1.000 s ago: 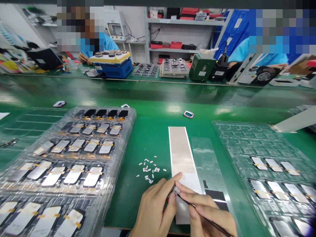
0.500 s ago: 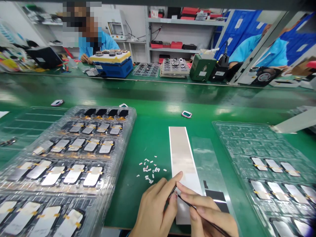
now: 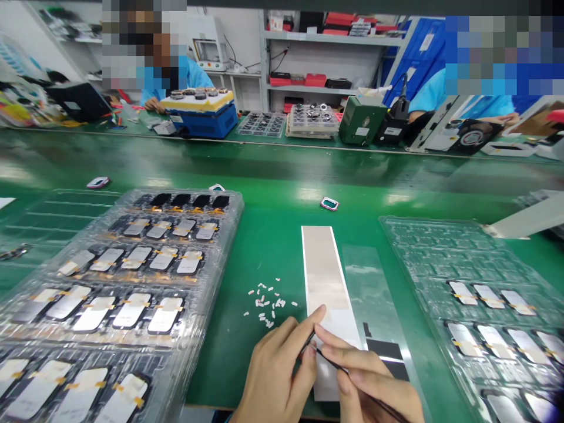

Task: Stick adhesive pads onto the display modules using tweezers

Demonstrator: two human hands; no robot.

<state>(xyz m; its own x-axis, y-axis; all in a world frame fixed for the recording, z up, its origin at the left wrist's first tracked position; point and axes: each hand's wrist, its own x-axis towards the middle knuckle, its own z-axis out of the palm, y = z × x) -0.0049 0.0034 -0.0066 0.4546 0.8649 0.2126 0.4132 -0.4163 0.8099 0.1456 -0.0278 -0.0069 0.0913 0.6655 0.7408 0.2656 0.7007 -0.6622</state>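
Note:
My left hand (image 3: 279, 370) is closed on a small dark-edged part (image 3: 307, 342), mostly hidden by my fingers. In my right hand (image 3: 374, 376) is a pair of slim black tweezers (image 3: 337, 365), its tip touching or very close to the part at my left fingertips. Beneath both hands runs a long strip of pale backing sheet (image 3: 325, 264) with white edges. Tiny white scraps (image 3: 264, 302) lie scattered left of my hands. Along the strip's right side is a clear film (image 3: 363, 273) with black pieces (image 3: 385, 349) on its lower part.
A clear tray (image 3: 211, 299) with rows of small screens stands left; another tray (image 3: 418, 258), partly filled, lies right. Small framed pieces (image 3: 329, 204) sit on the green surface beyond. Across the bench, two people in blue work beside a blue box (image 3: 207, 120) and a green box (image 3: 359, 120).
The small framed pieces on the green surface beyond have shifted slightly left. Both my hands, the tweezers and the held part look almost unmoved.

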